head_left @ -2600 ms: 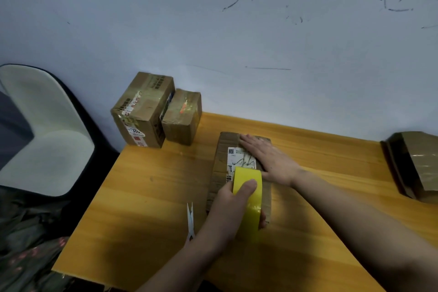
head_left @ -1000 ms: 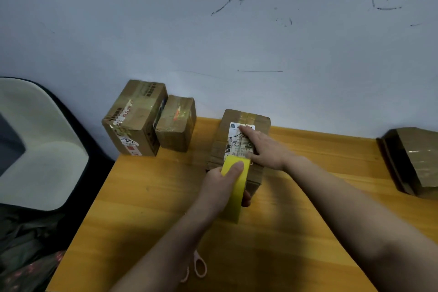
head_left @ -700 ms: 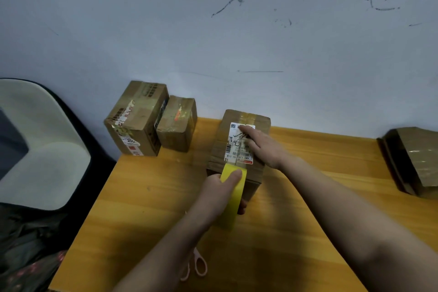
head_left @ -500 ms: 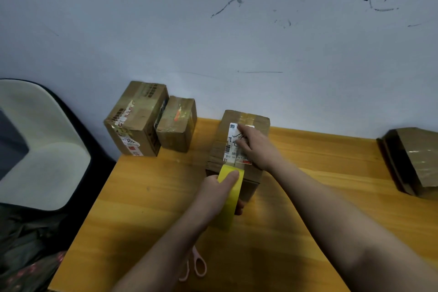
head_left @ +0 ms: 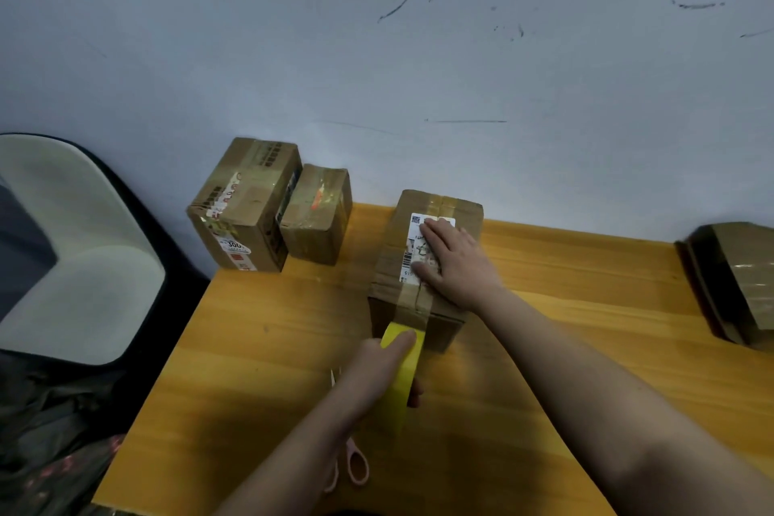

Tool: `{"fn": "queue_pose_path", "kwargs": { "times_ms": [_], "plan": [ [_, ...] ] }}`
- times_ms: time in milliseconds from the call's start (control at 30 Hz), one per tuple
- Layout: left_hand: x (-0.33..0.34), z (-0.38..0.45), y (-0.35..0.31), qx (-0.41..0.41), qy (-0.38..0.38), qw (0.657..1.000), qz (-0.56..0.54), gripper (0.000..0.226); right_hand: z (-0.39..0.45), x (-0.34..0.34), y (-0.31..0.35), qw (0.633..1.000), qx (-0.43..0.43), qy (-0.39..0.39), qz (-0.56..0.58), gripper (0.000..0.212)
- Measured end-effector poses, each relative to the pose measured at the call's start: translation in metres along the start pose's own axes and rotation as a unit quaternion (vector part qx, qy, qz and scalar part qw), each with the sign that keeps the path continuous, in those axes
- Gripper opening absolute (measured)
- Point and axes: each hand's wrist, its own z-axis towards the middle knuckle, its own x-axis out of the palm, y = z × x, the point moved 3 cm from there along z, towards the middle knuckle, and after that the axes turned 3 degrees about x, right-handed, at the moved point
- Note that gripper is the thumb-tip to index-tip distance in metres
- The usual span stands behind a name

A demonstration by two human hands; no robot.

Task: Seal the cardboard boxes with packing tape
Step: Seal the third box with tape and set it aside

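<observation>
A brown cardboard box (head_left: 393, 260) with a white shipping label stands on the wooden table (head_left: 259, 352), near the wall. My right hand (head_left: 452, 264) lies flat on its top, fingers straight over the label. My left hand (head_left: 372, 373) grips a yellow roll of packing tape (head_left: 400, 373) just in front of the box's near face. A clear strip of tape runs from the roll up over the near top edge along the centre seam.
Two taped boxes (head_left: 247, 205) (head_left: 316, 214) stand at the table's back left corner. Another taped box (head_left: 741, 281) lies at the right edge. Pink-handled scissors (head_left: 356, 465) lie under my left forearm. A white chair (head_left: 71, 251) stands left of the table.
My left hand has pulled the tape roll back off the box top and down past its near edge. My right hand has slid toward me and now lies flat over the label.
</observation>
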Motion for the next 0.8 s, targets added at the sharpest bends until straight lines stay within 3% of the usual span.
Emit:
{"fn": "queue_pose_path", "kwargs": {
  "times_ms": [133,233,333,500,633,800],
  "plan": [
    [0.001,0.01,0.003,-0.005,-0.003,1.0,0.004,0.035,-0.004,0.004,0.004,0.997,0.009,0.052,-0.054,0.095],
    [0.001,0.013,-0.001,-0.003,-0.005,1.0,-0.001,0.033,-0.002,0.0,0.012,0.994,0.026,0.06,-0.088,0.089],
    [0.002,0.012,-0.001,-0.001,-0.007,1.0,-0.005,0.033,-0.013,-0.003,0.032,0.993,-0.005,0.017,-0.12,0.075],
    [0.005,0.019,0.006,0.01,-0.013,1.0,-0.005,0.038,-0.041,0.013,0.038,0.999,-0.02,0.016,-0.022,0.095],
    [-0.001,0.019,0.005,0.01,-0.01,1.0,0.008,0.029,-0.037,0.012,0.038,0.997,-0.027,0.048,-0.054,0.101],
    [0.001,0.017,0.019,-0.022,-0.006,1.0,-0.021,0.038,-0.039,0.01,0.04,0.997,-0.021,0.052,-0.06,0.104]
  ]
}}
